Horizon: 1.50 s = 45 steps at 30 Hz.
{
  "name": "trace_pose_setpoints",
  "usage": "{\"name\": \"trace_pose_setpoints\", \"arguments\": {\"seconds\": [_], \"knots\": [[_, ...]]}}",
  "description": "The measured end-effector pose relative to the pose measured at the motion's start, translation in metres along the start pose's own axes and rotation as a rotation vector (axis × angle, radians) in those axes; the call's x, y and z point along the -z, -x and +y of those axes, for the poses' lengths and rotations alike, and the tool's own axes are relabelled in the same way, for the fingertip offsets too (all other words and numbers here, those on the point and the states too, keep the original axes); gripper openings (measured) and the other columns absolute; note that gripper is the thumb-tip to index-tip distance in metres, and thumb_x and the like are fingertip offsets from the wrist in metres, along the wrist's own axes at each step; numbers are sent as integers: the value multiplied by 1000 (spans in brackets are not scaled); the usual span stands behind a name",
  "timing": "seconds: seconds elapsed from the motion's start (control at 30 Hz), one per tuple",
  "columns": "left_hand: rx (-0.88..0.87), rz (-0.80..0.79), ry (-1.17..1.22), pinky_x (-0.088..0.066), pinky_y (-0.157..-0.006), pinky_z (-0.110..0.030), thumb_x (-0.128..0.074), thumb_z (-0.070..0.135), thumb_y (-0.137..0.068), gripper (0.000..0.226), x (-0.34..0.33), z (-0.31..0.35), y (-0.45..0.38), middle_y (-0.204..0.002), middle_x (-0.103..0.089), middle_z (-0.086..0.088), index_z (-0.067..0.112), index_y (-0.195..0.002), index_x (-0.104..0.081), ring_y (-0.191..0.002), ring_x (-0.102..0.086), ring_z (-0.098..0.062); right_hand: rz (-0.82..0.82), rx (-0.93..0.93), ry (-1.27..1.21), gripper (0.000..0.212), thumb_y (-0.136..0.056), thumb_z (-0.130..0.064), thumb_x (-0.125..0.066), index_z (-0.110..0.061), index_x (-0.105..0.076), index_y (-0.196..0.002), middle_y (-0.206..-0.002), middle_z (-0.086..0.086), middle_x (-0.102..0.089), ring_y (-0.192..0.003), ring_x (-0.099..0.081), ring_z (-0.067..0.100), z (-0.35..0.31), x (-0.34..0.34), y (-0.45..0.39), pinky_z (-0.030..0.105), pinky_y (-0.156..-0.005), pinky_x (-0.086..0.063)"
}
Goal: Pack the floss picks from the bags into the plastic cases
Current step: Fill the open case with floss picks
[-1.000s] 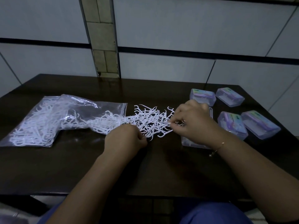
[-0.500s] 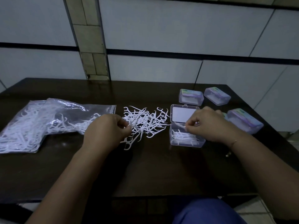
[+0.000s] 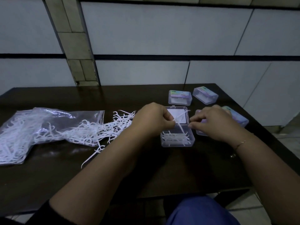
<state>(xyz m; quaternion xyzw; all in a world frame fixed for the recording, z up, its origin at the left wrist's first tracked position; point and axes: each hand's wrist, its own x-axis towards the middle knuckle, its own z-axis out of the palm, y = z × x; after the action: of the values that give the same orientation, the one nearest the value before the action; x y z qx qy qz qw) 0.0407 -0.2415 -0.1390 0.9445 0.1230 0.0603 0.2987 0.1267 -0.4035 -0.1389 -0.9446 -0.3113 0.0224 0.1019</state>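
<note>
The dark surface [image 3: 48, 179] ran wide across the view, and at nine o'clock lay the clear bag [image 3: 40, 125], mouth open toward the centre, floss picks showing white through its film. From that mouth the loose pile of picks [image 3: 113, 125] spilled toward three o'clock, one stray lying nearer the person at about seven o'clock of the pile.

Centre stage, the left hand [image 3: 152, 120] had its grip narrow, fingertips pinching a few floss picks [image 3: 179, 123] right over the open case [image 3: 177, 140]. The right hand [image 3: 214, 124] sat at three o'clock of that case, fingers curled at the hinge edge, tips just beside the held picks; whether it pinched one could not be told. A layer of picks was already lying in the case's tray, lid [image 3: 177, 116] flung back at twelve o'clock.

Four closed cases waited at one to three o'clock: two far ones [image 3: 180, 98] [image 3: 205, 95], two partly behind the right hand [image 3: 237, 117] [image 3: 200, 132].

These picks looked feather-light, thin, springy plastic, prone to tangling by their hooked heads, so best pinched along the straight handles, aligned together.

Coloured labels showed on the closed lids, but no writing was legible.
</note>
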Motion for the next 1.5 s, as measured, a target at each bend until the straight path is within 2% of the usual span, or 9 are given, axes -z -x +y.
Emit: {"name": "trace_pose_setpoints", "arguments": {"seconds": [0.1,0.27,0.47,0.67,0.83,1.17,1.27,1.4,1.5], "knots": [[6,-95,-117,-54,-76,-31,-69,34,-83,17,-14,4,-12,-93,-71,7,25,-96,-75,-84,-62,-11,2,-9,11,28,-89,-42,-57,-33,-65,-114,-120,-4,-56,-119,-40,20,7,3,5,47,-101,-37],[8,-165,-234,-51,-82,-32,-66,37,-85,21,-23,-3,-16,-106,-69,5,27,-102,-74,-96,-60,-16,-7,12,31,25,-90,-44,-56,-35,-65,-111,-120,-6,-54,-119,-37,18,8,-3,8,42,-101,-29],[14,-153,-176,-51,-92,-35,-70,31,-83,30,-19,-17,-14,-116,-67,5,29,-113,-69,-105,-60,-15,53,47,121,20,-92,-42,-53,-35,-67,-106,-114,-8,-59,-114,-40,15,0,-18,4,39,-96,-31],[-128,-96,-195,-50,-81,-31,-64,37,-87,22,-20,-22,-10,-112,-65,6,33,-107,-71,-95,-55,-10,46,140,120,25,-91,-49,-50,-41,-68,-107,-112,-7,-55,-108,-39,15,-9,-22,-2,35,-89,-30],[-153,-98,-262,-47,-70,-29,-67,45,-82,22,-28,-25,-12,-105,-60,7,34,-100,-74,-87,-51,-8,-15,126,234,26,-90,-49,-52,-39,-69,-108,-116,-4,-52,-115,-37,19,-10,-30,-6,39,-95,-30],[-60,100,-141,-46,-77,-27,-60,37,-89,20,-11,-51,6,-101,-56,11,34,-105,-72,-88,-50,-5,24,55,217,23,-89,-48,-54,-38,-69,-104,-112,-4,-56,-112,-42,18,-10,-27,-8,39,-96,-36],[-106,54,-201,-45,-74,-26,-54,38,-92,23,-17,-51,11,-96,-48,11,37,-109,-69,-93,-52,-7,-59,25,165,22,-89,-46,-55,-36,-69,-103,-113,-5,-56,-110,-47,17,-10,-25,-6,42,-99,-36],[-119,87,-245,-49,-76,-29,-54,45,-89,28,-27,-44,9,-110,-50,8,37,-114,-63,-97,-54,-9,-81,29,109,24,-87,-47,-57,-34,-69,-104,-116,-4,-58,-106,-51,16,-11,-26,0,42,-99,-42],[-121,47,-270,-47,-77,-29,-53,53,-88,39,-34,-36,4,-123,-44,7,35,-123,-55,-105,-54,-13,-67,49,143,27,-88,-47,-57,-34,-66,-110,-119,-1,-53,-110,-48,18,-13,-24,1,38,-100,-37]]}}
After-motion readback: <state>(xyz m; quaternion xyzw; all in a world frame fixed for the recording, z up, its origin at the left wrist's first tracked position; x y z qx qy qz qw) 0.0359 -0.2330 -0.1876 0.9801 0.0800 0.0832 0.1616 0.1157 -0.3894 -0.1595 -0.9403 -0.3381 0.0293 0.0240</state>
